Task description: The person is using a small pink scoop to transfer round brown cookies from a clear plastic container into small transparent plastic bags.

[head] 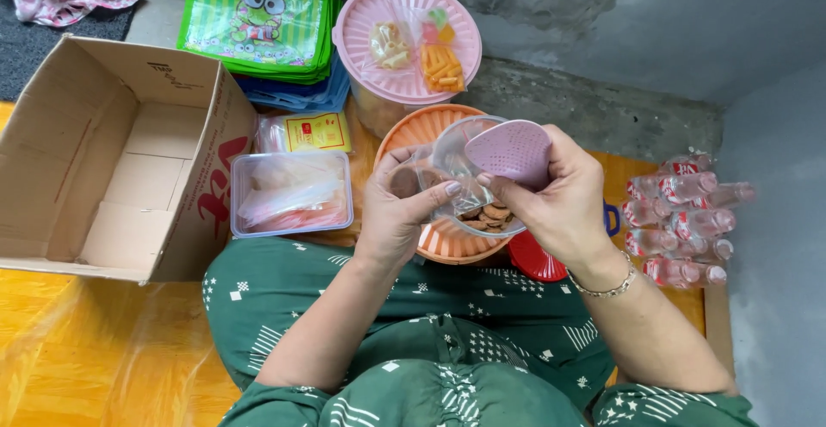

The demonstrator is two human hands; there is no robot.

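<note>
My left hand (pixel 397 212) pinches a small clear plastic bag (pixel 452 173) with a brown round snack inside. My right hand (pixel 559 199) holds a pink perforated scoop (pixel 509 150) tipped toward the bag's mouth. Both hands hover above a clear container of brown snacks (pixel 489 218), which rests on an orange ribbed lid (pixel 439 242). My green patterned trousers fill the bottom of the view.
An open cardboard box (pixel 112 156) stands at left. A clear tub of plastic bags (pixel 292 193) lies beside it. Green cartoon bags (pixel 258 18), a pink lid with snack packets (pixel 406 40), a red lid (pixel 535 259) and small bottles (pixel 684 216) surround me.
</note>
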